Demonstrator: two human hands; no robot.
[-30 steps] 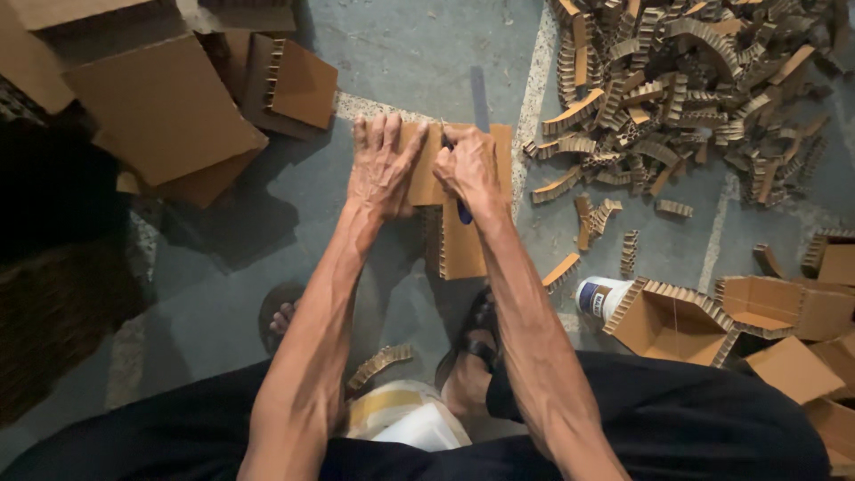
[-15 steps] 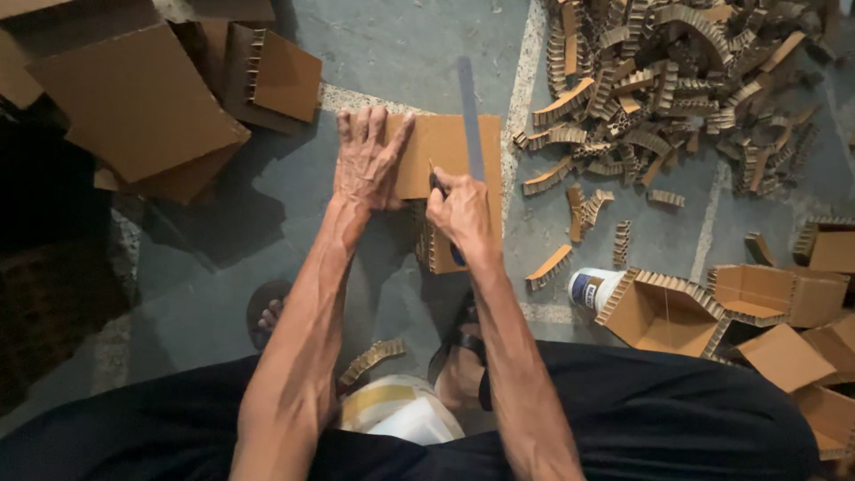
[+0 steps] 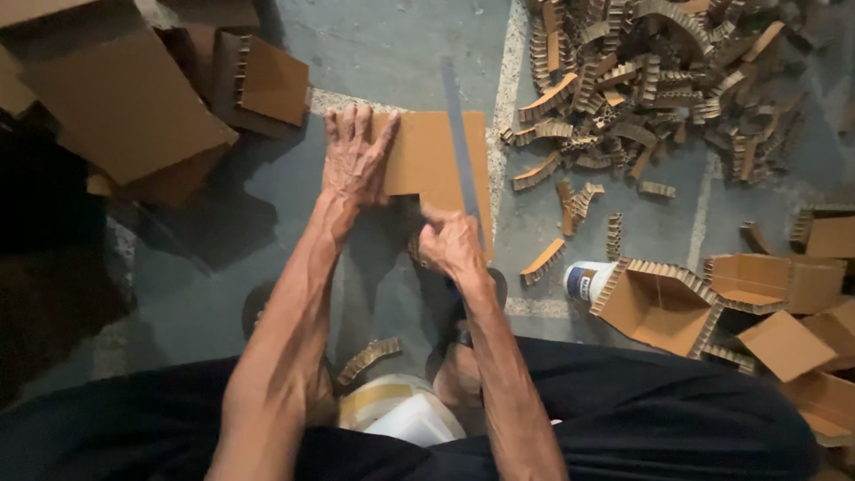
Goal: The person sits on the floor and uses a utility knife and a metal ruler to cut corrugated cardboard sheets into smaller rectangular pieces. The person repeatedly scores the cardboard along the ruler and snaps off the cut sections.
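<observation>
A brown honeycomb cardboard sheet [image 3: 429, 160] lies flat on the concrete floor in front of me. My left hand [image 3: 354, 156] presses down on its left part with fingers spread. My right hand [image 3: 451, 247] is closed around the handle of a long thin saw blade [image 3: 460, 147], which runs up across the right part of the sheet. The handle itself is hidden in my fist.
A heap of cut cardboard strips [image 3: 641, 80] lies at the upper right. Large cardboard pieces [image 3: 125, 98] lie at the upper left, folded cardboard boxes [image 3: 668, 298] at the right beside a white bottle [image 3: 588, 281]. A white tub [image 3: 401, 414] sits between my knees.
My right hand has pulled the blade back toward me along the sheet. My left hand stays pressed on the cardboard.
</observation>
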